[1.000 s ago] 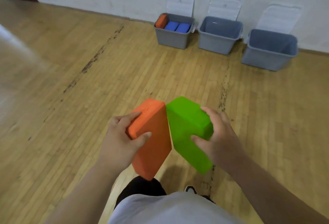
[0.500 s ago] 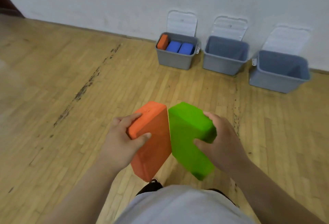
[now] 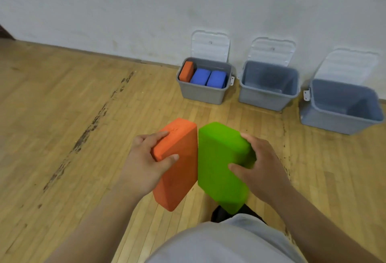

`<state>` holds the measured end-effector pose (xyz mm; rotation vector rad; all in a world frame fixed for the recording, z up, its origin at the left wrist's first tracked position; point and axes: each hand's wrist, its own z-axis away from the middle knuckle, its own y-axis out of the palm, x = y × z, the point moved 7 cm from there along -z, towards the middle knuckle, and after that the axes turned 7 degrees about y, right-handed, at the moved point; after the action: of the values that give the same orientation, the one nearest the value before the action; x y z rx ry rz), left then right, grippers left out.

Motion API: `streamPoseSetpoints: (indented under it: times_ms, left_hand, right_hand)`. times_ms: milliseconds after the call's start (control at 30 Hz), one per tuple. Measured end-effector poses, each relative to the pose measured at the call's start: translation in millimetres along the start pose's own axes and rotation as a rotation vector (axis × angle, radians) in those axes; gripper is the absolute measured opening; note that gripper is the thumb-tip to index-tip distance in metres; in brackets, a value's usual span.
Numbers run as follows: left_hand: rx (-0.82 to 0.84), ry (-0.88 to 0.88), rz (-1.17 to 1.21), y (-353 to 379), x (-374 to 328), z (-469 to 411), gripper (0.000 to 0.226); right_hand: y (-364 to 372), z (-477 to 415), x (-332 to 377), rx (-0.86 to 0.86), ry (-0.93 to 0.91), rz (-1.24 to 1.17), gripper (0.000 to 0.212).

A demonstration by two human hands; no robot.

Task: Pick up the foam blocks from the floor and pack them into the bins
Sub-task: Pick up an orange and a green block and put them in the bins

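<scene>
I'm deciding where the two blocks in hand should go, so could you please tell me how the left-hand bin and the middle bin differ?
Contents: the left-hand bin holds an orange block and two blue blocks side by side, while the middle bin shows no blocks inside.
Room: the left-hand bin looks nearly filled across its width; the middle bin is open throughout.
Shared: both are grey, by the wall, pale lids tipped open behind.

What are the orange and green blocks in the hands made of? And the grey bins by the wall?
The orange block and green block: probably foam, matte, with rounded edges and a faintly grainy skin. The grey bins: likely moulded plastic, smooth with a slight sheen, thin walls and rolled rims.
</scene>
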<state>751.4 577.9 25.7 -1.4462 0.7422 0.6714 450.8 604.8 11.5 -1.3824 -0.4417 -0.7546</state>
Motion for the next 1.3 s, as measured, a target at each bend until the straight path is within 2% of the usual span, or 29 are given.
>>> streamPoseSetpoints:
  times_ms: [300, 400, 533, 800, 1000, 1167, 1300]
  left_hand:
    - [-0.124, -0.061, -0.022, 36.8, -44.6, -194.0, 0.06]
    - [-0.082, -0.076, -0.013, 49.9, -41.9, -244.0, 0.058]
    - [-0.039, -0.137, -0.014, 57.7, -13.2, -325.1, 0.056]
    - [0.118, -0.022, -0.098, 53.3, 49.5, -556.1, 0.062]
    - [0.254, 0.055, -0.166, 36.4, 46.6, -715.7, 0.064]
    - [0.308, 0.04, -0.164, 65.0, 58.6, -803.7, 0.062]
    - [0.337, -0.065, -0.183, 104.7, 81.3, -868.6, 0.06]
  right_hand:
    - [-73.8, -232.2, 6.5, 0.041, -0.076, 0.084, 0.084]
    - [-80.4, -289.6, 10.9, 0.052, -0.084, 0.111, 0.082]
    - [-68.0, -360.6, 7.9, 0.068, -0.001, 0.052, 0.081]
    - [-20.6, -521.1, 32.3, -0.046, 0.196, 0.027, 0.081]
    - [-12.7, -625.2, 66.2, -0.11, 0.287, -0.099, 0.079]
    - [-12.8, -701.3, 47.4, -0.157, 0.392, -0.107, 0.075]
    - [-5.2, -788.6, 15.5, -0.056, 0.426, -0.122, 0.074]
